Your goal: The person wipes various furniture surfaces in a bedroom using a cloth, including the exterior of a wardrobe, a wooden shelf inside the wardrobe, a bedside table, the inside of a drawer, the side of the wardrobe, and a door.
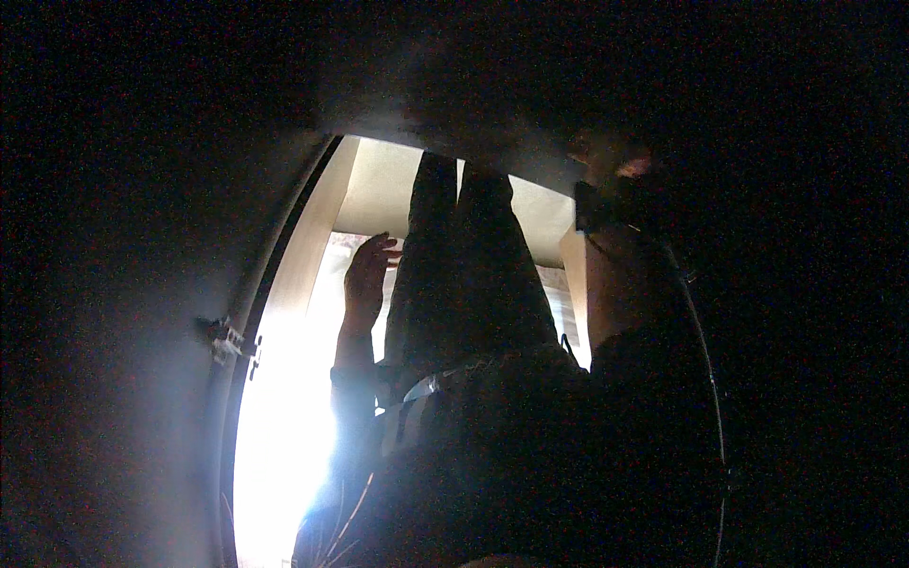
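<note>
My left hand (367, 275) is raised beside my dark trouser leg (428, 284), in front of the bright opening. Its fingers are loosely bent and partly apart, and I see nothing in them. In deep shadow at the upper right, my right hand (611, 170) reaches up by the edge of the dark surface (454, 123). Only a few reddish patches of that hand show, so its fingers and anything in them are lost in the dark. A small dark thing (589, 208) sits at or near the right wrist; its kind is unclear.
Dark walls (123, 284) surround the opening on both sides. A small metal fitting (225, 341), perhaps a latch or hinge, is on the left rim. Beyond my legs there are pale panels (379, 185), and glare (284, 426) washes out the lower left. A thin curved edge (701, 341) runs down the right.
</note>
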The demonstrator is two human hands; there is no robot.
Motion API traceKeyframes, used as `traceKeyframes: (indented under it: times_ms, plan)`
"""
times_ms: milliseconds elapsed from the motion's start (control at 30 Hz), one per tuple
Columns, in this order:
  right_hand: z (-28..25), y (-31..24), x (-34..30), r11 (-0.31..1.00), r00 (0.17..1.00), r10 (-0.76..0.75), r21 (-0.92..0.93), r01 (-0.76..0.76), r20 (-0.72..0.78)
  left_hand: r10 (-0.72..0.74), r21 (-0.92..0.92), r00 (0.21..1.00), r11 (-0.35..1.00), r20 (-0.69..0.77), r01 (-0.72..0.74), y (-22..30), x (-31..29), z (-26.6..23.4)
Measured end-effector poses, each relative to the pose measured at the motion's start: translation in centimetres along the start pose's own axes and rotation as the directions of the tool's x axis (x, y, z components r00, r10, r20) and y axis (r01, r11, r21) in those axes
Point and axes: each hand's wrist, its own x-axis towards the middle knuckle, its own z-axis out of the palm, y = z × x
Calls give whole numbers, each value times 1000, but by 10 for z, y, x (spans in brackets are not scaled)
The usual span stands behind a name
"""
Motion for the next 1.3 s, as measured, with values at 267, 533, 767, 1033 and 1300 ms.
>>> traceKeyframes:
  times_ms: [267,533,767,1033,1300]
  plan:
    - [43,-176,-35,872,894,-447,220,438,-6,12,35,999,999,-45,-10,-3,-41,-29]
    - [67,-150,-87,657,667,-733,388,646,131,55,83,987,996,-151,-43,-6,-89,-37]
    - [-1,-52,-90,952,792,-297,236,198,533,69,-67,966,994,-249,-88,-33,-121,-72]
    - [-77,-199,-82,518,756,-467,835,-186,458,87,-131,915,980,-394,-149,-71,-196,-155]
    - [39,-306,-158,664,914,-242,743,-90,327,43,-93,890,991,-454,-95,-171,-259,-224]
